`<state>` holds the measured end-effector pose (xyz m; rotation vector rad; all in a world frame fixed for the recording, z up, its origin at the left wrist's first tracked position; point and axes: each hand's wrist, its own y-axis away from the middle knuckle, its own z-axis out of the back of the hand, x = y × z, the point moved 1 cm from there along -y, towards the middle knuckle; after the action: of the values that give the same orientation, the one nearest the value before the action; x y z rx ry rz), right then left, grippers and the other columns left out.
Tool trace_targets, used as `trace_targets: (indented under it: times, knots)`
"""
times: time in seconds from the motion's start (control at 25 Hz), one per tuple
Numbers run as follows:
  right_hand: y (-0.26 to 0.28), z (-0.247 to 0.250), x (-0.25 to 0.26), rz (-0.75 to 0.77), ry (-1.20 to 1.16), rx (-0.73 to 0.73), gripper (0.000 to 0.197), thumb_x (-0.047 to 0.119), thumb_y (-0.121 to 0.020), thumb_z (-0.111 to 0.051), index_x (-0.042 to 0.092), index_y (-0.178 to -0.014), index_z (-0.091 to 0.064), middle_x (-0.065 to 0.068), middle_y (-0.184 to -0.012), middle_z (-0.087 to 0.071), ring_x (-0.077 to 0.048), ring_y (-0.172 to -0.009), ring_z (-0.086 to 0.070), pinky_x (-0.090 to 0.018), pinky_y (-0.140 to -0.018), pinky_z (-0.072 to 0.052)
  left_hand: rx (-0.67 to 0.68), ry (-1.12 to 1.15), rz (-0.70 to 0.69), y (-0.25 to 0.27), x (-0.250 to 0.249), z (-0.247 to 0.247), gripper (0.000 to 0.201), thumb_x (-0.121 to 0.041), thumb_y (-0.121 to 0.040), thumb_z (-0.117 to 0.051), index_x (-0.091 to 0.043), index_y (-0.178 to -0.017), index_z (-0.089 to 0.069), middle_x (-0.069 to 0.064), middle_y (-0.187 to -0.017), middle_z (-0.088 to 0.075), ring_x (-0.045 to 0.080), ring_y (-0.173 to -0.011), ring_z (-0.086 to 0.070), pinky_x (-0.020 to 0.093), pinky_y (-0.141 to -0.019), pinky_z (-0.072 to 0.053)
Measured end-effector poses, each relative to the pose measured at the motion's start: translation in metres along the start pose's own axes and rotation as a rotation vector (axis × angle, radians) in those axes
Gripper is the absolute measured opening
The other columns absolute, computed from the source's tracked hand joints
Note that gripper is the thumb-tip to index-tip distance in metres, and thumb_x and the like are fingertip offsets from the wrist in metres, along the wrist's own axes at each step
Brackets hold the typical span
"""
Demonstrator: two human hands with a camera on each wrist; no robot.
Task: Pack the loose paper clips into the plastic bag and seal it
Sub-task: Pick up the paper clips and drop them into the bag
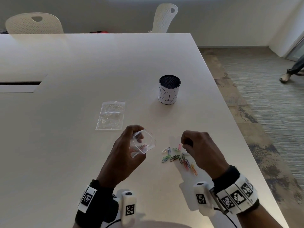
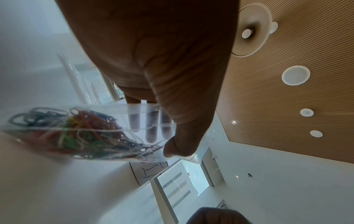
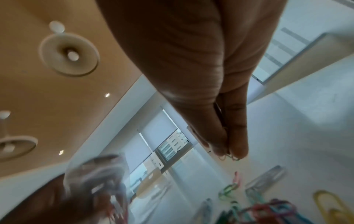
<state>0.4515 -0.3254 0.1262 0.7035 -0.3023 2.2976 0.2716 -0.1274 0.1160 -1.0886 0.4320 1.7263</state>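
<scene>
My left hand (image 1: 130, 145) grips a small clear plastic bag (image 1: 143, 142) above the white table, its mouth held open toward the right. In the left wrist view the bag (image 2: 118, 128) holds several coloured paper clips (image 2: 80, 133), with the thumb (image 2: 180, 145) pressing its rim. A loose pile of coloured paper clips (image 1: 179, 157) lies on the table just right of the bag. My right hand (image 1: 194, 143) hovers over the pile and pinches a paper clip (image 3: 229, 156) between thumb and fingertips. Loose paper clips (image 3: 268, 201) lie below it.
A second clear bag (image 1: 111, 115) lies flat on the table (image 1: 82, 63) behind my left hand. A black mesh cup (image 1: 169, 89) with a paper label reading BIN stands further back. The table's right edge (image 1: 233, 116) runs close to the pile. Two white chairs stand beyond.
</scene>
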Motion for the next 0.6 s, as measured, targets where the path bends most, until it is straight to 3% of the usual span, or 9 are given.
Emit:
trace_targets:
  times: [0.12,0.24,0.32,0.44,0.6]
  knots:
    - [0.001,0.015,0.006,-0.064,-0.332,-0.046,0.011,0.004,-0.086,-0.080,0.014,-0.085,-0.075,0.002,-0.072,-0.076,-0.010,-0.066,-0.074,-0.019,-0.069,-0.060,0.010,0.011,0.002,0.000,0.000,-0.001,0.067,0.004,-0.080,-0.081,-0.027,-0.132,-0.051,-0.009,-0.109,-0.063,0.015,-0.093,-0.067,0.015,-0.075,-0.057]
    - [0.005,0.021,0.031,-0.100,-0.685,-0.048,0.010,0.003,-0.084,-0.082,0.010,-0.092,-0.080,-0.005,-0.079,-0.081,-0.018,-0.074,-0.078,-0.024,-0.077,-0.062,0.014,0.021,0.008,-0.001,-0.001,-0.003,0.066,0.003,-0.081,-0.080,-0.028,-0.132,-0.052,-0.009,-0.109,-0.063,0.014,-0.094,-0.066,0.013,-0.075,-0.055]
    - [0.005,0.021,0.049,-0.066,-0.800,-0.025,0.011,0.003,-0.083,-0.082,0.008,-0.093,-0.080,-0.008,-0.082,-0.081,-0.023,-0.078,-0.079,-0.028,-0.081,-0.063,0.014,0.022,0.012,-0.001,-0.001,-0.004,0.065,0.001,-0.081,-0.081,-0.028,-0.132,-0.051,-0.010,-0.109,-0.064,0.012,-0.094,-0.066,0.011,-0.075,-0.053]
    - [0.001,0.011,0.072,0.047,-0.771,0.006,0.010,-0.001,-0.083,-0.082,0.005,-0.091,-0.080,-0.006,-0.082,-0.081,-0.021,-0.079,-0.079,-0.029,-0.082,-0.063,0.015,0.017,0.020,0.000,-0.002,-0.004,0.066,-0.002,-0.081,-0.083,-0.028,-0.132,-0.051,-0.011,-0.110,-0.064,0.007,-0.090,-0.066,0.009,-0.074,-0.052]
    - [-0.005,-0.010,0.093,0.259,-0.505,-0.012,0.011,0.005,-0.086,-0.080,0.014,-0.092,-0.082,0.005,-0.090,-0.082,-0.004,-0.080,-0.077,-0.028,-0.078,-0.063,0.015,0.006,0.046,0.000,-0.003,-0.003,0.065,-0.002,-0.080,-0.082,-0.031,-0.130,-0.051,-0.013,-0.110,-0.066,0.005,-0.090,-0.067,0.009,-0.070,-0.050]
